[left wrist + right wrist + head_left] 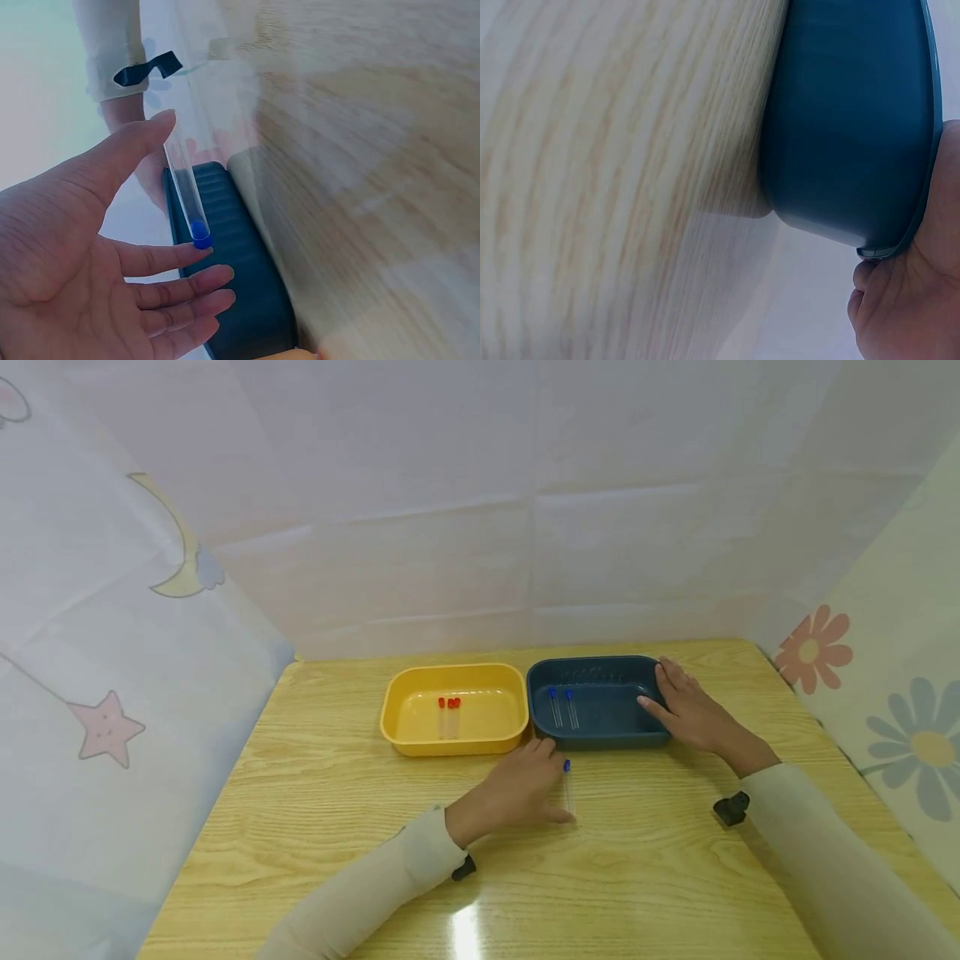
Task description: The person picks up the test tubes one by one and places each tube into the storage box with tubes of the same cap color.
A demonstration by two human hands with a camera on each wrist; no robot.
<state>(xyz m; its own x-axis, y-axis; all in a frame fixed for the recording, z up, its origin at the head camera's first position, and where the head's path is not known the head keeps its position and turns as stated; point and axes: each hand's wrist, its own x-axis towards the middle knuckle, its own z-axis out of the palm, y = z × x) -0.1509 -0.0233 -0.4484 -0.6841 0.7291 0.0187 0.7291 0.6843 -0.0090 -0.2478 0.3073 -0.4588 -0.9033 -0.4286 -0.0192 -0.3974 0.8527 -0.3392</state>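
My left hand [517, 783] holds a clear blue-capped test tube [186, 184] endwise in front of the two trays. Its thumb is at the plain end and the index fingertip at the blue cap; the other fingers extend loosely. At the right, my right hand [692, 710] grips the rim of the dark blue tray [600, 742], thumb over the inside and fingers along the outer side. Two blue-capped test tubes [572, 710] lie in that tray's left part. In the right wrist view, the palm [922, 300] sits against the tray's corner.
A yellow tray [405, 748] stands directly left of the dark blue one, with three red-capped test tubes [452, 703] inside. Both rest on a wood-grain table [315, 793]. Behind rises a pale cloth backdrop [420, 560], with printed side panels.
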